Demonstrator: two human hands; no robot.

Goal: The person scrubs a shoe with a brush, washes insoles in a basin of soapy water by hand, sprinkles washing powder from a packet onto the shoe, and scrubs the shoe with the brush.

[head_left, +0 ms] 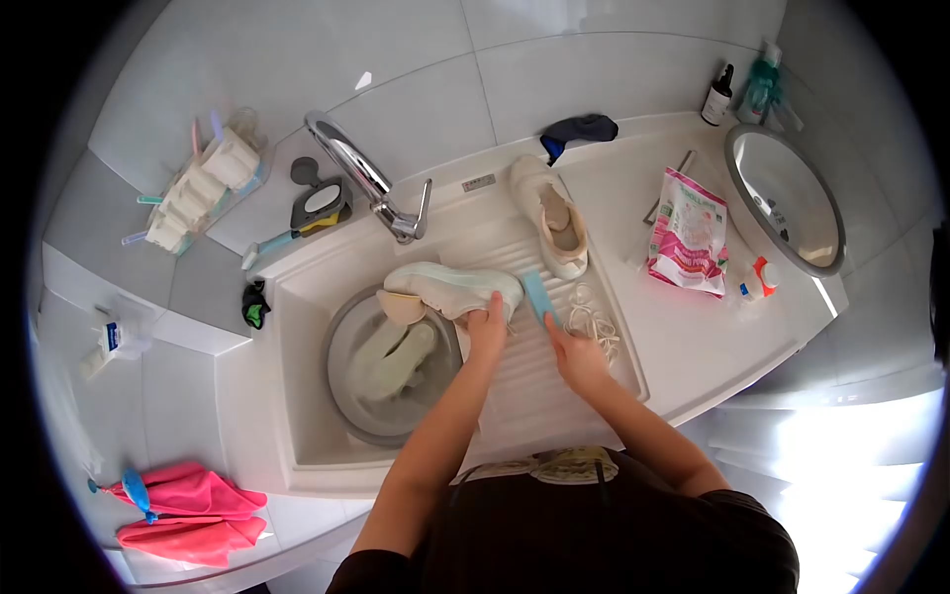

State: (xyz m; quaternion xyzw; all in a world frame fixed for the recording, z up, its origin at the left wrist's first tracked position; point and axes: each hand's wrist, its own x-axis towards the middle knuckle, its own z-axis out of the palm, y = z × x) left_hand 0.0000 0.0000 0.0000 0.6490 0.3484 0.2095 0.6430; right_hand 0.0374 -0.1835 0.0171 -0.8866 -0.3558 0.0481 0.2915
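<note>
My left hand [485,325] is closed around the toe end of a pale shoe [435,284], which lies on its side with its sole up and away from me, over the edge between sink and ribbed drainboard. In my right hand [582,358] is a light blue brush [538,297], its end close to the shoe's toe; its bristles do not show clearly. White shoelaces [591,322] lie coiled beside my right hand. Behind them, a second cream shoe [547,218] rests upright on the drainboard. Pale green, insole-like pieces [394,362] sit in a grey round basin [332,368] under the left shoe.
A chrome faucet [361,178] rises behind the sink [287,396]. To the right are a pink-and-white pouch [688,236], a small white bottle [760,280] and a round grey-rimmed tub [839,233]. Pink cloths [193,510] hang at the left. A dark cloth [582,131] lies at the back.
</note>
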